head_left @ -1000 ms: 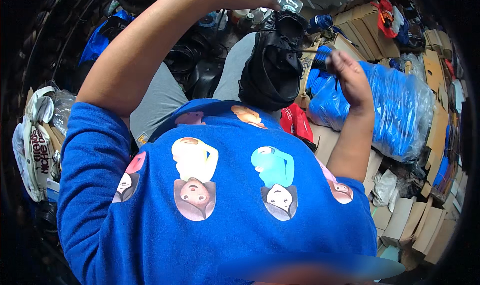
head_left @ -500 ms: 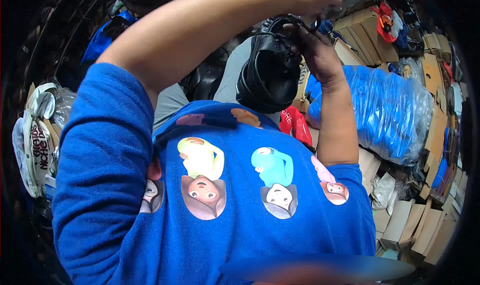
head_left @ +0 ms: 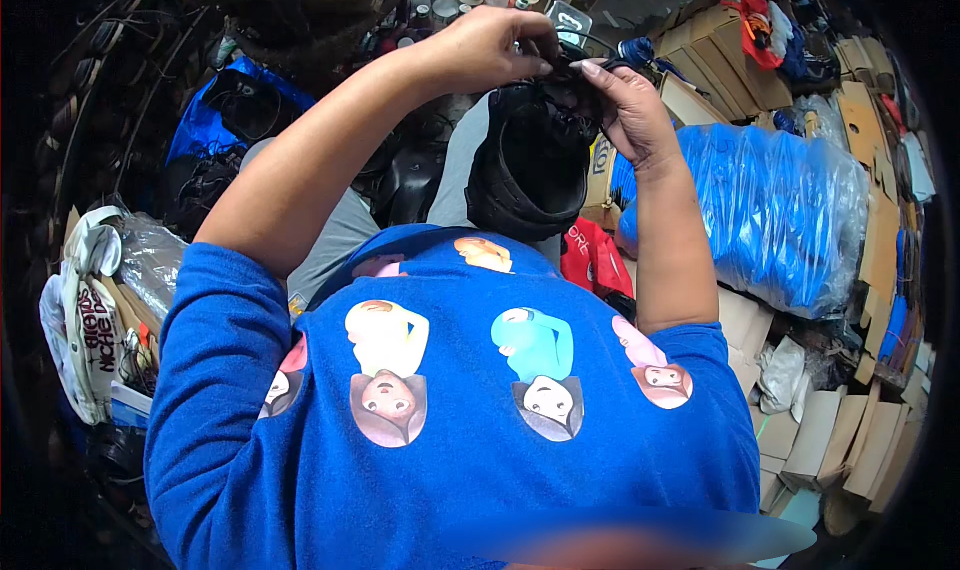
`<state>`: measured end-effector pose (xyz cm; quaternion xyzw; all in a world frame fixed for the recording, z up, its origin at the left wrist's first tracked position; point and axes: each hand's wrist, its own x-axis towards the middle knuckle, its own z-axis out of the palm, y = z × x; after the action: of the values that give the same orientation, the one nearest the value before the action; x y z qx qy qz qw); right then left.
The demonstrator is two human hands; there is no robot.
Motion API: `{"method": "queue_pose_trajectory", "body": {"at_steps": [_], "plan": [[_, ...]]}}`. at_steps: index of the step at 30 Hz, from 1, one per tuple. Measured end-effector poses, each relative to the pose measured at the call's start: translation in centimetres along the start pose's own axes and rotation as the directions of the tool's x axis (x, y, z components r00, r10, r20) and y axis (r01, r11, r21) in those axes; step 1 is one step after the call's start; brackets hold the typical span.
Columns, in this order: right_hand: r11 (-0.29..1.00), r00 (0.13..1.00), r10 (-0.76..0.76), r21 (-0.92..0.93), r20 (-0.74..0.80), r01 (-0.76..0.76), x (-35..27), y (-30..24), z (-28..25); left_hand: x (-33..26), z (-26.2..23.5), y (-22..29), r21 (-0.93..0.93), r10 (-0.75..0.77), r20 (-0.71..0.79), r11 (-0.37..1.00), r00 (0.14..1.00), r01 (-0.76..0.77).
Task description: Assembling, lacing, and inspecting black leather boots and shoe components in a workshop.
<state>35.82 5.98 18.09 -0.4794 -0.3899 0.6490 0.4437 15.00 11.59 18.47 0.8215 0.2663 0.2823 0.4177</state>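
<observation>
A black lace-up shoe (head_left: 530, 175) stands over my lap, its opening toward me and its laced front away from me. Above that front, my left hand (head_left: 495, 50) pinches a thin black shoelace, thumb and fingertips together. Close beside it, my right hand (head_left: 635, 110) has thumb and forefinger closed on the same dark lacing, the other fingers curled below. A dark strand bows up between the two hands. Exactly where the lace passes through the shoe is too dark to make out. Another black shoe (head_left: 410, 185) lies between my legs.
At right lies a plastic-wrapped blue bundle (head_left: 750, 220), with cardboard boxes (head_left: 725, 55) behind it. Several bottles (head_left: 445, 5) stand at the far side. A red bag (head_left: 595, 260) is near my right thigh. To the left are a white cloth bag (head_left: 85, 320) and a blue bag (head_left: 205, 115).
My left hand has come down and left, toward the shoe. The right hand has turned, its thumb and forefinger now pinched near the left. The shoe has shifted slightly left.
</observation>
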Motion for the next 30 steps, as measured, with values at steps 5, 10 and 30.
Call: {"method": "queue_pose_trajectory", "body": {"at_steps": [5, 10, 30], "plan": [[0.998, 0.998, -0.062, -0.011, 0.005, 0.062, 0.9, 0.9, -0.1, 0.6, 2.1, 1.0, 0.173, 0.107, -0.031, 0.980, 0.994, -0.100], [0.973, 0.968, -0.185, -0.168, -0.170, 0.157, 1.1, 1.0, 0.0, -0.2, 3.0, 0.5, 0.512, 0.348, -0.047, 0.813, 0.936, -0.276], [-0.150, 0.581, -0.765, -0.954, 0.278, 0.259, -2.1, 2.3, 3.5, 2.0, 2.1, -0.5, -0.381, -0.605, 0.212, 0.672, 0.767, 0.635]]}}
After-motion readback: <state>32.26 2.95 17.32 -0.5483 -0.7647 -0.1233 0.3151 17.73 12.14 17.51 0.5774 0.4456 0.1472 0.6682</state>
